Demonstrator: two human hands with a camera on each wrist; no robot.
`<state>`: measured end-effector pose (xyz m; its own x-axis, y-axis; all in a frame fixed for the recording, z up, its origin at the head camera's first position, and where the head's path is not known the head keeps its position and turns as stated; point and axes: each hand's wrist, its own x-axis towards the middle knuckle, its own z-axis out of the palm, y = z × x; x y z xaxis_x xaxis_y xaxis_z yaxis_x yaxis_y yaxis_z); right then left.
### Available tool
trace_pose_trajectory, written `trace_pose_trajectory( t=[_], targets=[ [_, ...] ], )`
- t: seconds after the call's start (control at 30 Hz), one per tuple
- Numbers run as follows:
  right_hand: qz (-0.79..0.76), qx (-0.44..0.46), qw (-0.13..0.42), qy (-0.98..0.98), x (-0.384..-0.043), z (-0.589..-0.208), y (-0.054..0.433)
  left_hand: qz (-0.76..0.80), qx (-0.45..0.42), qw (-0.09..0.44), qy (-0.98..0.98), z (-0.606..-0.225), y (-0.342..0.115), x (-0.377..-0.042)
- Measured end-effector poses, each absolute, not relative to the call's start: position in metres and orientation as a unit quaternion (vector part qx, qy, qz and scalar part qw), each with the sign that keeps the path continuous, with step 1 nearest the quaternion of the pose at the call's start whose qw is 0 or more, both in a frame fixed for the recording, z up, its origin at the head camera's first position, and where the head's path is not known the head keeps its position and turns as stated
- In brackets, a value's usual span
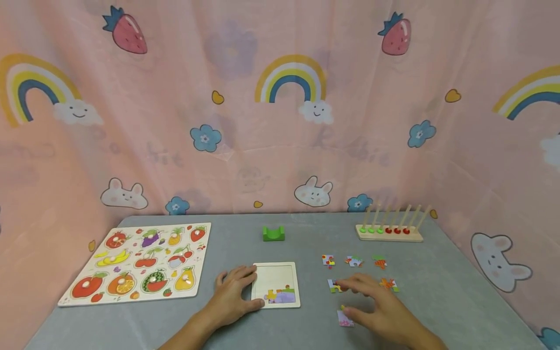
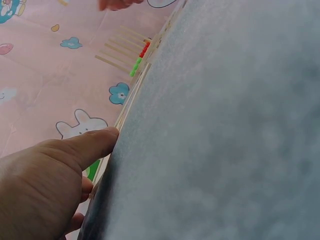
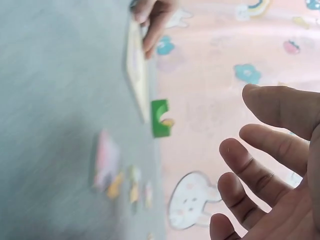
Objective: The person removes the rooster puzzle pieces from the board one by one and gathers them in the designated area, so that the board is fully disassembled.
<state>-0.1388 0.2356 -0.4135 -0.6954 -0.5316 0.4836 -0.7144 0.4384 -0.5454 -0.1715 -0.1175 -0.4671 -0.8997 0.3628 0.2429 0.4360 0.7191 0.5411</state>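
Note:
A square wooden puzzle tray (image 1: 274, 277) lies at mid-table, with a few joined jigsaw pieces (image 1: 282, 295) along its lower part. My left hand (image 1: 232, 299) holds the tray by its left side, thumb at the near corner and fingers at the far one. In the left wrist view, the thumb (image 2: 95, 145) lies along the tray's edge. My right hand (image 1: 380, 311) hovers over loose jigsaw pieces, fingers spread and nothing between them. Nearest its thumb is a pink-lilac piece (image 1: 345, 318); another piece (image 1: 334, 286) shows by the fingertips. The right wrist view shows the bare palm (image 3: 280, 200).
More loose pieces, among them a lilac one (image 1: 354, 261) and an orange one (image 1: 380, 262), lie right of the tray. A fruit peg board (image 1: 140, 265) covers the left side. Behind stand a green arch block (image 1: 273, 234) and a bead rack with upright pegs (image 1: 389, 234). A patterned curtain (image 1: 280, 160) surrounds the table.

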Motion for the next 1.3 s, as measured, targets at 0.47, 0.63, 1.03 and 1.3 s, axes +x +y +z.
trace_pose_trajectory(
  t=[0.47, 0.63, 1.03, 1.3],
  targets=[
    [0.412, 0.349, 0.093, -0.836, -0.152, -0.385, 0.182, -0.317, -0.217, 0.055, -0.922, -0.466, -0.118, -0.170],
    [0.432, 0.339, 0.074, -0.832, -0.162, -0.386, 0.162, -0.316, -0.217, 0.058, -0.922, -0.467, -0.118, -0.171],
    [0.474, 0.312, 0.010, -0.823, -0.177, -0.403, 0.129, -0.315, -0.214, 0.058, -0.923, -0.468, -0.117, -0.172],
    [0.466, 0.322, 0.014, -0.824, -0.180, -0.421, 0.113, -0.314, -0.215, 0.062, -0.923, -0.468, -0.116, -0.172]
  ],
)
